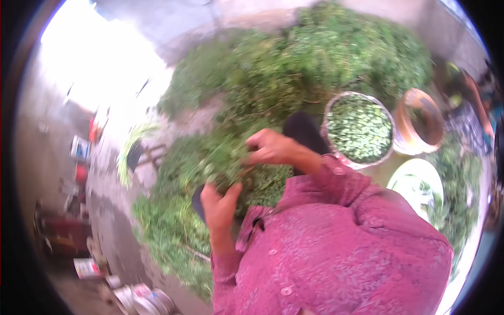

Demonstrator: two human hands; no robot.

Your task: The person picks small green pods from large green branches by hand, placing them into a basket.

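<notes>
Two hands: same greens (223, 160).
Left hand (219, 205): grip clamped round stalks, steadying.
Right hand (269, 148): grip pinching leaves, plucking.

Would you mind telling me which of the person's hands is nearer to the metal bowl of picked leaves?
Right. The right hand is among the greens just left of the metal bowl. The left hand holds the greens lower down and further left, farther from it.

Bunch of green leafy sprigs (223, 165), small-leaved, thin-stemmed, tangled and blurred; clasped between left hand (220, 202) and right hand (270, 148), just above heaped greens (315, 58).
</notes>
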